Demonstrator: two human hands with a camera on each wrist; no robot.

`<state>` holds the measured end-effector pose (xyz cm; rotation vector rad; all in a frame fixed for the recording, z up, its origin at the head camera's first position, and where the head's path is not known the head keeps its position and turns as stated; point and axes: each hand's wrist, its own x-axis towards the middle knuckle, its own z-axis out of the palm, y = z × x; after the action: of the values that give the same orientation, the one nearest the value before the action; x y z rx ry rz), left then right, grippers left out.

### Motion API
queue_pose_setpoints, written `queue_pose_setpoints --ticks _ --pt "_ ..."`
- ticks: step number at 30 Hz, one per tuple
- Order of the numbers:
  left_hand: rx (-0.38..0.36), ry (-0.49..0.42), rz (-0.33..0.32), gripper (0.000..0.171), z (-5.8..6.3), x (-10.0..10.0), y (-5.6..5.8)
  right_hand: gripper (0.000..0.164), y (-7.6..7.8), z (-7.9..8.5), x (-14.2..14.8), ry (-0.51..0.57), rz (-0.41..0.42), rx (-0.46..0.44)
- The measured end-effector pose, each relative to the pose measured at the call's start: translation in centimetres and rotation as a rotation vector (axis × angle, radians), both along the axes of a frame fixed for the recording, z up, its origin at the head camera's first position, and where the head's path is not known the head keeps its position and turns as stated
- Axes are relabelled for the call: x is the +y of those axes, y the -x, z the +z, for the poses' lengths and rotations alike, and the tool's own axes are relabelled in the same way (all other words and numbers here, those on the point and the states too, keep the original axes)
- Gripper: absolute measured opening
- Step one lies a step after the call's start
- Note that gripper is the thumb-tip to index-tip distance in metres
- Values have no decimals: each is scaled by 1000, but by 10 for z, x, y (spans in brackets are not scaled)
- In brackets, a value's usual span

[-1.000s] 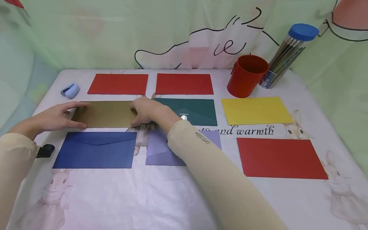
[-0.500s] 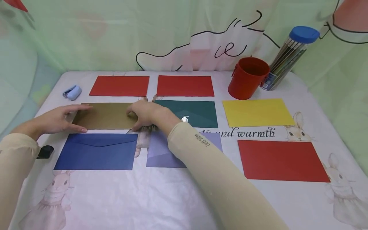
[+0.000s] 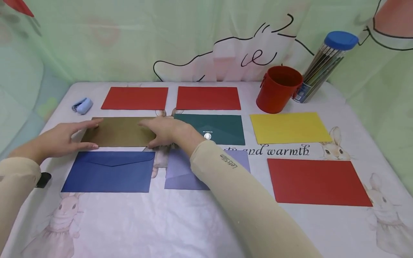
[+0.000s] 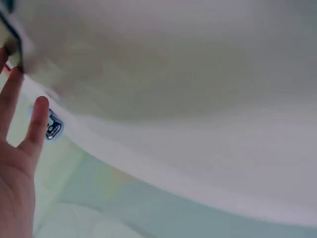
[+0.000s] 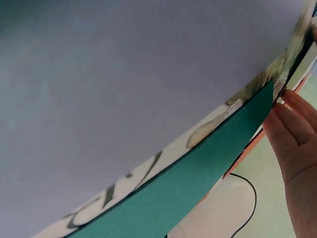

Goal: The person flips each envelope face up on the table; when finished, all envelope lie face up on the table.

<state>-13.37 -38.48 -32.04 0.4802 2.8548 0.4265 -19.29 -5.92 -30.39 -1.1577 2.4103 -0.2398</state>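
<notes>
In the head view a gold-brown envelope [image 3: 119,132] lies flat on the table, with a hand at each end. My left hand [image 3: 66,138] touches its left end, fingers extended over the top corner and thumb at the lower corner. At the right end my right hand [image 3: 166,130] rests its straight fingers on the paper, the thumb by the lower edge. Just below lies a blue envelope [image 3: 109,173], flap side up. A dark green envelope [image 3: 216,127] lies right of my right hand. My forearm partly hides a lavender envelope [image 3: 182,177].
Two red envelopes [image 3: 135,98] lie at the back. A yellow envelope [image 3: 288,129] and another red envelope [image 3: 317,182] lie on the right. A red cup [image 3: 274,93] stands beside a blue-lidded tube of pencils [image 3: 319,68]. A small light-blue object [image 3: 83,106] is at back left.
My right fingers have straightened and slid slightly left over the gold-brown envelope. The left hand stays at its left end. The whole view has shifted slightly downward.
</notes>
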Motion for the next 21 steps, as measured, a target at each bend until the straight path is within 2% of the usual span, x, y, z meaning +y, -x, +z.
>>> queue_pose_setpoints --ticks 3,5,7,9,11,14,17,21 --pt "78 4 -62 80 -2 -4 -5 75 -1 0 0 -8 17 10" --pt "124 -18 -69 77 -3 -8 -7 74 -1 0 1 -8 17 5" --pt "161 -42 -42 75 -4 -11 -10 73 -2 0 1 18 -1 -23" --pt "179 -86 14 74 -3 -14 -11 71 -2 1 2 54 -17 -45" --pt "206 -106 70 72 -3 -16 -11 67 -2 2 3 125 -21 -73" --pt "261 -124 148 70 1 -16 -10 63 -2 4 5 235 -8 -56" --pt "376 -113 158 71 8 -10 -8 61 -2 7 7 323 6 -51" --pt "549 -104 107 72 15 0 -5 58 -2 10 8 423 -17 -44"
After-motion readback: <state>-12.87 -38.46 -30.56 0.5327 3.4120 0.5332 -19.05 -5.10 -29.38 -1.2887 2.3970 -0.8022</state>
